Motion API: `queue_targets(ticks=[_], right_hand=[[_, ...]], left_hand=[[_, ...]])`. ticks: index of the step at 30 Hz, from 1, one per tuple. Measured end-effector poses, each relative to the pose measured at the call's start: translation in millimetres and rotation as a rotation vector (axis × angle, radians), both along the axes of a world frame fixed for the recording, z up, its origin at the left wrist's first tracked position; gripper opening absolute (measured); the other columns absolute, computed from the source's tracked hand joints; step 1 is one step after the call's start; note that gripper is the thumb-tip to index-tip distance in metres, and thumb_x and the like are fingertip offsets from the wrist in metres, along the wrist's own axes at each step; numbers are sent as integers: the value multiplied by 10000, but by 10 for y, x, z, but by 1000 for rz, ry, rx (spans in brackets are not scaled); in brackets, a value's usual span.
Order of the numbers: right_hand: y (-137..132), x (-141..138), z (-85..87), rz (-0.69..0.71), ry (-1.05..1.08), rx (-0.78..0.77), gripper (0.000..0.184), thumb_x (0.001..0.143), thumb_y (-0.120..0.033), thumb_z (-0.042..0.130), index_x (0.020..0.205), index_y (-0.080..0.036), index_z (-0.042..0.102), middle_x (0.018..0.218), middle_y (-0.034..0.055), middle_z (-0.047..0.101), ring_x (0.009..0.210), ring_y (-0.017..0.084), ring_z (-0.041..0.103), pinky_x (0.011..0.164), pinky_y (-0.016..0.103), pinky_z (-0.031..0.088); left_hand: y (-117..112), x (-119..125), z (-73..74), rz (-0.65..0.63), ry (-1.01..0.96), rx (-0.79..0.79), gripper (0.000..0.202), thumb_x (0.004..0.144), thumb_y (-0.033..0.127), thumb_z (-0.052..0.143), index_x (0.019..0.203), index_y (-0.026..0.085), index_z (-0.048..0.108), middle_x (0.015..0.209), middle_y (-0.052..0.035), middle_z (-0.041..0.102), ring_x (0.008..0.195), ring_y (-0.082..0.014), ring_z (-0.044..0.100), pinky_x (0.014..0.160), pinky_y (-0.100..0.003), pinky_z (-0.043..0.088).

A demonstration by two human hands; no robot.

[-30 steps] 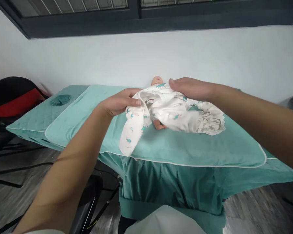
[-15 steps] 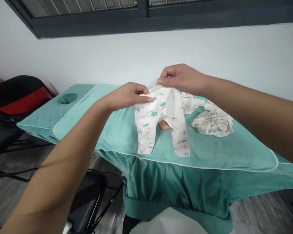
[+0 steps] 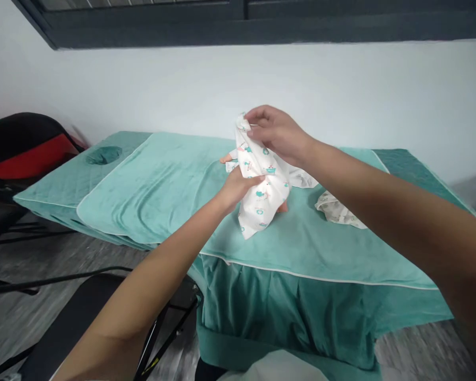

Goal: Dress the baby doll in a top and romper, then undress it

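A pair of small white baby pants [image 3: 262, 198] with green and pink prints hangs bunched above the bed, between my hands. My left hand [image 3: 238, 188] is closed around the middle of the cloth, its thumb across the front. My right hand [image 3: 275, 132] pinches the upper end of the pants between thumb and fingers. Behind them, a doll [image 3: 225, 158] lies on the bed; only a small hand and another skin-coloured part by the lower cloth show. The rest of the doll is hidden by the pants and my hands.
A crumpled pale printed cloth [image 3: 337, 208] lies to the right, partly behind my right forearm. Green covers [image 3: 174, 185] drape the bed [image 3: 63, 185], which has a face hole at its left end. A black and red chair [image 3: 27, 153] stands left; another black chair [image 3: 83, 317] is below.
The pants were spread with both legs hanging down; now they are gathered and turned. My left hand has moved from the waistband to the middle of the cloth.
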State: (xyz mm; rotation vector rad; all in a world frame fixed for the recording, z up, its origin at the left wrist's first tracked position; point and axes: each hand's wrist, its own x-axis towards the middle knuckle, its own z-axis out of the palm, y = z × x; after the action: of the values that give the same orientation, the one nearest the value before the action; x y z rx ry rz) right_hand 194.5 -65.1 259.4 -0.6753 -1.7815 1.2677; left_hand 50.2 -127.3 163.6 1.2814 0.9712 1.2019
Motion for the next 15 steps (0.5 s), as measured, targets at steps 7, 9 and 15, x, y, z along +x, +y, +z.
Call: queue_targets(ticks=[7,9,15], right_hand=[[654,196,-794,-279,-607,193,450,783,-365,716,1187,-202,604,1412,128,563,1348,355,491,1173,541,346],[917,275,-988,-421,-663,198,524,800,-376,700,1258,-158,566,1438,177,534,1337,360,497,1169,526,351],[1866,517,-1401,-655,-721,101,889,825,-573,685,1474,-58,359,1479,281,463,1387,416,449,1166,542,341]], left_hand=[[413,-382,-646,529,285,-94,725,667,122,690,1370,185,526,1500,-151,527,1405,-345,493,1138,-477,417],[476,-332,-730,525,328,69,671,734,146,665,1384,215,513,1548,-119,480,1472,-297,414,1179,-437,374],[956,52,-770,231,234,-33,448,832,333,669,1243,167,600,1378,-148,623,1322,-302,564,1151,-454,407]])
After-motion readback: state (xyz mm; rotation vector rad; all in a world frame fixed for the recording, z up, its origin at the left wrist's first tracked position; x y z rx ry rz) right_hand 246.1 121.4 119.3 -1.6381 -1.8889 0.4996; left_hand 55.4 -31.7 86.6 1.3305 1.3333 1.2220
